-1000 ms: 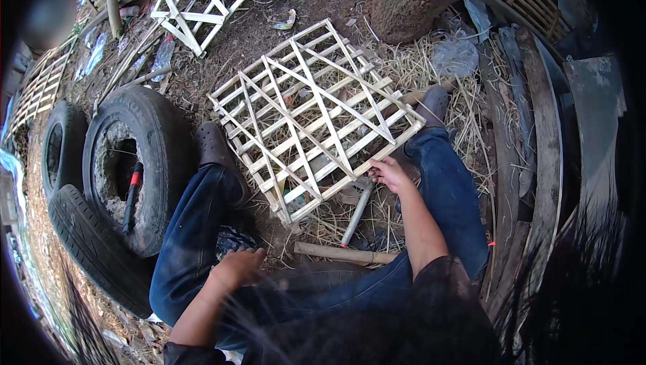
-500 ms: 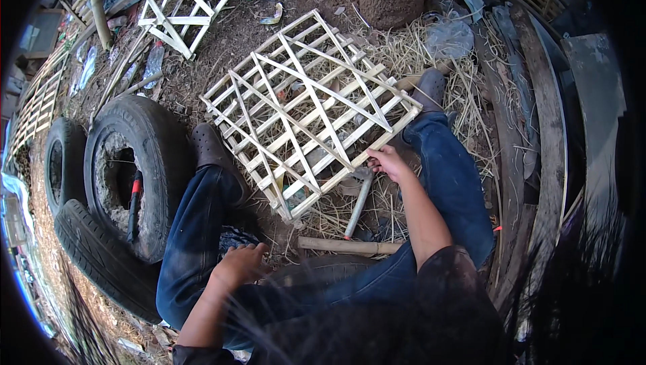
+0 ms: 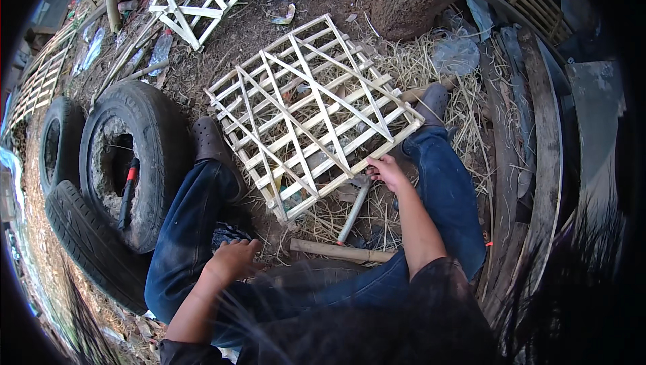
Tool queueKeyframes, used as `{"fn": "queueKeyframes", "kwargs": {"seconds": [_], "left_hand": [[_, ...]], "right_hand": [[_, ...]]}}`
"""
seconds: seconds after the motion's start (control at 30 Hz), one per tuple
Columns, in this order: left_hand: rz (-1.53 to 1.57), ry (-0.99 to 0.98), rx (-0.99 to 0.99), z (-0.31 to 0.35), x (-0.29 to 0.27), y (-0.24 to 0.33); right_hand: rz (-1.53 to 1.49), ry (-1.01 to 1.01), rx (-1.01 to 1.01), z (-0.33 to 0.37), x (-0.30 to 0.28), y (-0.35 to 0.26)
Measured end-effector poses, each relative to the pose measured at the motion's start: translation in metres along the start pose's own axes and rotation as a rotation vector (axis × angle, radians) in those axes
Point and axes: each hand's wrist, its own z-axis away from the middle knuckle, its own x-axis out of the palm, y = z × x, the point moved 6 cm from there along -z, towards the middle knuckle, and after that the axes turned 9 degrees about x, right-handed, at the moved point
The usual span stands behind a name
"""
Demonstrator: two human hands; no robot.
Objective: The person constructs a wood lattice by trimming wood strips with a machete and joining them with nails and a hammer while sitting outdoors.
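Observation:
A square lattice panel of pale bamboo strips (image 3: 313, 103), with several slats crossing diagonally, lies between my feet. My right hand (image 3: 387, 171) pinches its near edge strip, close to the right corner. By my left thigh, my left hand (image 3: 232, 258) is curled, and whatever its fingers may hold is hidden. Just below the panel's near edge rests what looks like a hammer with a grey pipe handle (image 3: 354, 210). A short bamboo piece (image 3: 340, 251) lies across the ground nearer to me.
Old tyres (image 3: 156, 156) stand at the left, one filled with concrete and holding a red-and-black tool (image 3: 128, 193). Another bamboo lattice (image 3: 195, 9) lies farther off. A tree trunk (image 3: 410, 1) rises at the back. Long weathered planks (image 3: 542, 156) run along the right, beside scattered straw.
The whole view has shifted slightly. My right hand stays at the panel's near edge, its fingers a little changed. My left hand remains curled by my thigh.

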Motion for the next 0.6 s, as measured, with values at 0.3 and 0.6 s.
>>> {"fn": "queueKeyframes", "kwargs": {"seconds": [0.3, 0.6], "left_hand": [[-0.027, 0.043, -0.003, 0.0005, -0.0042, 0.0019], [-0.052, 0.069, 0.004, 0.0008, -0.0054, 0.0015]], "right_hand": [[0.050, 0.004, 0.010, -0.0067, -0.0038, 0.0049], [0.037, 0.005, -0.030, -0.0039, -0.0014, 0.0019]]}}
